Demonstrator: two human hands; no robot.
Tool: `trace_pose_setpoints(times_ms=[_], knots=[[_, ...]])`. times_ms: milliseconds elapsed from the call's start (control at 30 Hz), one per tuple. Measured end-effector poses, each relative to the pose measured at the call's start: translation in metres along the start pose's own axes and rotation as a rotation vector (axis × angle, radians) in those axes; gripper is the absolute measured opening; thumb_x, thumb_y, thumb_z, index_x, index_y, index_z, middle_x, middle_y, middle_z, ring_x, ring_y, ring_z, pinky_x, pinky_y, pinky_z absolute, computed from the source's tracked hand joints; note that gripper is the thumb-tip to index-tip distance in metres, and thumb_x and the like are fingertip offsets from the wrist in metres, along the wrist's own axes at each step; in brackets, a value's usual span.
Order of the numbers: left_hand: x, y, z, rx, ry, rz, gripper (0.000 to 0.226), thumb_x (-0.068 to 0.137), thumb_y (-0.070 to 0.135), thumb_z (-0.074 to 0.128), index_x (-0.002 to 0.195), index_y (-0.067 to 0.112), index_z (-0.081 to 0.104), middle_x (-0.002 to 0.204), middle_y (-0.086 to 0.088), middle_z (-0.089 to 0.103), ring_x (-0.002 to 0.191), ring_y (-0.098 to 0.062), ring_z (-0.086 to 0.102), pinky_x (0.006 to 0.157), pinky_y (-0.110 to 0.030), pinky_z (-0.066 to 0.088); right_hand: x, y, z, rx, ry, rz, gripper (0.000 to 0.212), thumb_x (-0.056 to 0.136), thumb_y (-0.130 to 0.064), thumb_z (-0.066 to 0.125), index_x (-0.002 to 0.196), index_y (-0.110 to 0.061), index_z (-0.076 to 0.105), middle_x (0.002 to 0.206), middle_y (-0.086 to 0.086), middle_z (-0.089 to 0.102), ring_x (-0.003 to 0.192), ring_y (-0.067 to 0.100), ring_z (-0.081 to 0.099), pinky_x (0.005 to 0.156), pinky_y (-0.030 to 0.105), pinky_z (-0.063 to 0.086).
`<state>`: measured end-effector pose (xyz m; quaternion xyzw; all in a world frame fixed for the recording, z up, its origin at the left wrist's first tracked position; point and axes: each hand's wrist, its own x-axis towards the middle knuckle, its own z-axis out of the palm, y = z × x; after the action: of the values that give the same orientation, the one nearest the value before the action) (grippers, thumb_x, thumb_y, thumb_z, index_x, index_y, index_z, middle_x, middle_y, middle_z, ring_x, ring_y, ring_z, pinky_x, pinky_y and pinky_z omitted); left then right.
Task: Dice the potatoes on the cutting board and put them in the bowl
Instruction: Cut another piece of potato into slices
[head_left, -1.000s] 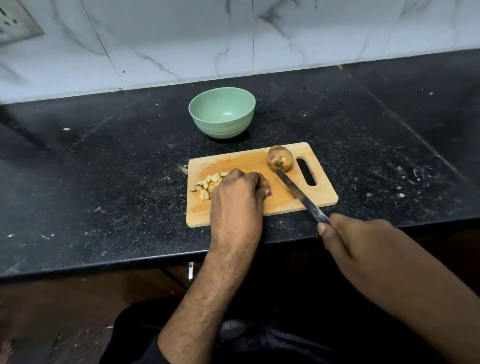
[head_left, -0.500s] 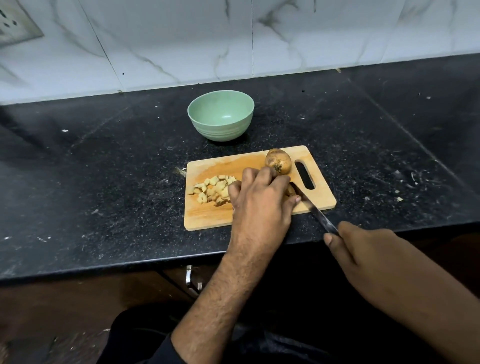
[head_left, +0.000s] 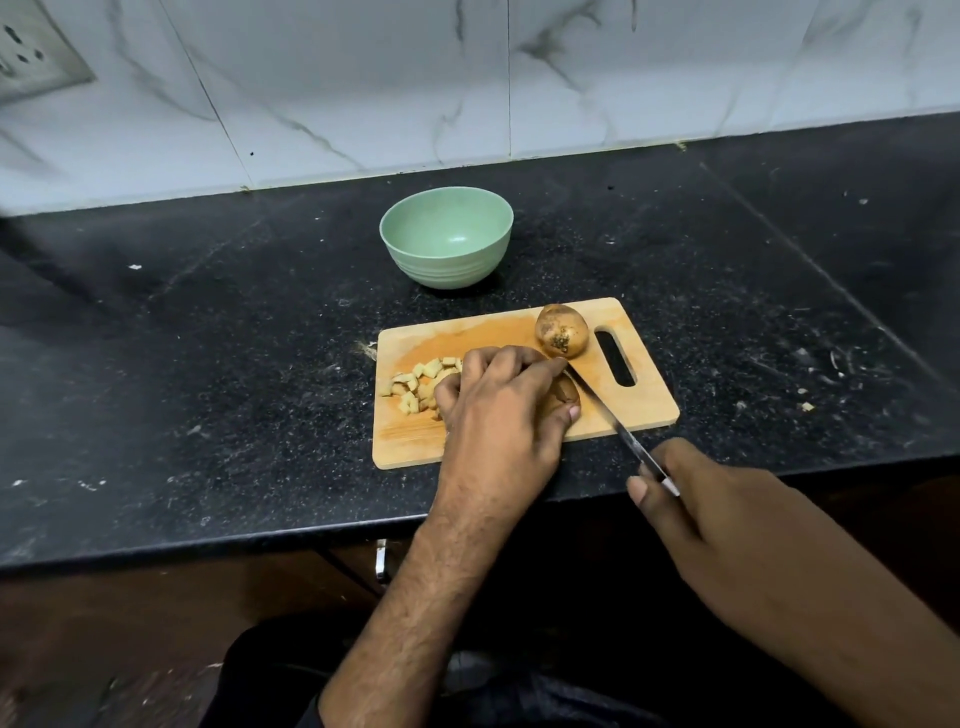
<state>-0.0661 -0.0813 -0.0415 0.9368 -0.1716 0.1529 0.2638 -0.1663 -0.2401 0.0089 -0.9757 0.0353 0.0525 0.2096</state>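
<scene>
Wooden cutting board (head_left: 644, 410) lies on the black speckled table (head_left: 208, 364), near its front edge, handle slot to the right. Green bowl (head_left: 447, 244) stands on the table just behind the board, apart from it; nothing visible inside.

Whole unpeeled potato (head_left: 562, 331) sits at the board's far right corner, next to the slot. A pile of pale diced pieces (head_left: 415, 382) lies on the left part of the board.

Left hand (head_left: 501, 410) is over the middle of the board, fingers curled down around a potato piece (head_left: 565, 388), of which only a brown edge shows under the thumb side. The left side of the hand touches or covers the near edge of the diced pile.

Right hand (head_left: 727, 525) is off the front edge of the table, fingers closed around the handle of a knife (head_left: 605, 408). The blade runs diagonally up-left across the board; its tip lies just right of the left hand's fingertips, close to the whole potato. Cannot tell whether the edge is in the held piece.

White marbled tile wall behind.
</scene>
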Motion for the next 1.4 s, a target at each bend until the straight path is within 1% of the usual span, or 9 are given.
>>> trace_pose_setpoints(times_ms=[100,200,333,633,767,900,1067,1267,1400], knots=[[0.001,0.0,0.0,-0.044,0.018,-0.035,0.051,0.086,0.048,0.07,0.132,0.033,0.058,0.12,0.019,0.057,0.116,-0.007,0.038,0.09,-0.033,0.02,-0.002,-0.003,-0.001,0.062,0.034,-0.025,0.019,0.101,-0.049,0.034,0.099,-0.031,0.04,0.067,-0.004,0.059,0.059,0.008,0.058,0.053,0.023,0.043],[0.001,-0.001,0.0,-0.103,0.029,-0.058,0.041,0.084,0.046,0.073,0.122,0.034,0.062,0.113,0.023,0.059,0.112,-0.005,0.04,0.084,-0.032,0.019,0.0,-0.004,-0.002,0.104,0.065,-0.042,0.026,0.1,-0.051,0.031,0.092,-0.031,0.046,0.059,0.0,0.058,0.054,0.007,0.058,0.048,0.025,0.042],[0.002,-0.004,0.0,-0.14,0.038,-0.09,0.029,0.085,0.042,0.073,0.112,0.035,0.067,0.111,0.024,0.061,0.109,-0.003,0.04,0.079,-0.03,0.016,0.003,-0.004,0.003,0.057,0.056,-0.041,0.037,0.1,-0.052,0.027,0.078,-0.028,0.043,0.057,0.001,0.055,0.047,0.01,0.054,0.047,0.024,0.038],[0.001,-0.002,-0.001,-0.144,0.051,-0.095,0.026,0.085,0.041,0.075,0.11,0.033,0.071,0.11,0.022,0.063,0.107,-0.004,0.043,0.081,-0.03,0.016,0.008,-0.009,0.0,-0.053,0.028,-0.026,0.029,0.101,-0.044,0.029,0.08,-0.027,0.039,0.059,-0.001,0.054,0.046,0.009,0.051,0.048,0.023,0.038],[0.002,-0.002,0.0,-0.148,0.067,-0.111,0.025,0.084,0.041,0.076,0.107,0.033,0.074,0.103,0.024,0.06,0.103,-0.005,0.042,0.077,-0.028,0.013,0.005,-0.015,-0.005,-0.095,-0.009,0.027,0.027,0.103,-0.044,0.027,0.086,-0.028,0.039,0.066,-0.002,0.055,0.051,0.009,0.053,0.051,0.025,0.044],[0.002,-0.002,0.002,-0.144,0.071,-0.104,0.024,0.083,0.04,0.077,0.106,0.033,0.076,0.1,0.023,0.06,0.101,-0.004,0.042,0.077,-0.027,0.013,0.004,-0.025,-0.003,-0.163,-0.02,0.04,0.019,0.106,-0.04,0.024,0.099,-0.029,0.038,0.074,-0.003,0.055,0.062,0.014,0.057,0.065,0.035,0.055],[0.005,-0.003,0.003,-0.122,0.07,-0.078,0.023,0.083,0.038,0.077,0.105,0.032,0.077,0.1,0.021,0.061,0.1,-0.004,0.041,0.077,-0.029,0.015,0.006,-0.033,0.002,-0.238,-0.07,0.049,0.01,0.107,-0.034,0.024,0.108,-0.027,0.031,0.081,-0.004,0.049,0.07,0.019,0.053,0.063,0.033,0.045],[0.005,-0.005,0.004,-0.13,0.067,-0.07,0.023,0.082,0.037,0.078,0.105,0.033,0.077,0.1,0.019,0.063,0.1,-0.006,0.043,0.075,-0.03,0.015,0.034,-0.03,0.011,-0.256,-0.059,0.025,0.01,0.106,-0.029,0.031,0.105,-0.023,0.038,0.072,-0.004,0.038,0.071,0.024,0.048,0.063,0.035,0.042],[0.004,-0.004,0.005,-0.138,0.095,-0.079,0.022,0.081,0.038,0.079,0.103,0.033,0.078,0.101,0.02,0.065,0.102,-0.007,0.045,0.075,-0.028,0.015,0.036,-0.022,0.009,-0.247,-0.11,0.016,0.015,0.107,-0.03,0.029,0.112,-0.022,0.041,0.074,-0.004,0.039,0.071,0.023,0.048,0.065,0.037,0.043]])
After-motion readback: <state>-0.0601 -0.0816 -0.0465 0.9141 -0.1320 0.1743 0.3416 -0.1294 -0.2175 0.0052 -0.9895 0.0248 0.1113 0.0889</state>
